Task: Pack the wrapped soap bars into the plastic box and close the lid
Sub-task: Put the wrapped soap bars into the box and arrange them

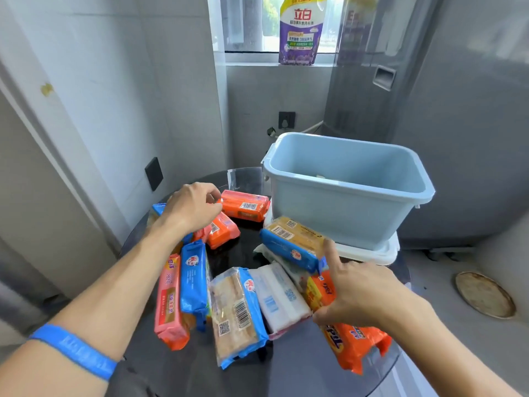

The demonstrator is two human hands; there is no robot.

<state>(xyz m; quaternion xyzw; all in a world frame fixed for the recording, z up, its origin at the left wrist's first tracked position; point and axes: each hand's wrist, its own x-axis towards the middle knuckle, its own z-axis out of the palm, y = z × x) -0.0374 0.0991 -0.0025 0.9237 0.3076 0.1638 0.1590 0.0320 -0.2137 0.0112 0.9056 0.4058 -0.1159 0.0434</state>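
Note:
The light blue plastic box [343, 213] stands open at the table's back right, on top of a white lid [380, 255]. Several wrapped soap bars lie scattered on the round dark table [300, 368]. My left hand [191, 207] reaches over the far left bars, and its curled fingertips pinch the left end of an orange soap bar [246, 207]. My right hand [363, 296] lies over an orange and yellow soap bar [355, 342]. Its straight index finger touches a blue and yellow soap bar [292, 242] that leans against the box.
A purple detergent pouch [300, 32] stands on the window sill behind. A grey appliance [458, 124] rises right of the box and a wall closes the left side. A round floor drain cover [485, 295] lies at the lower right.

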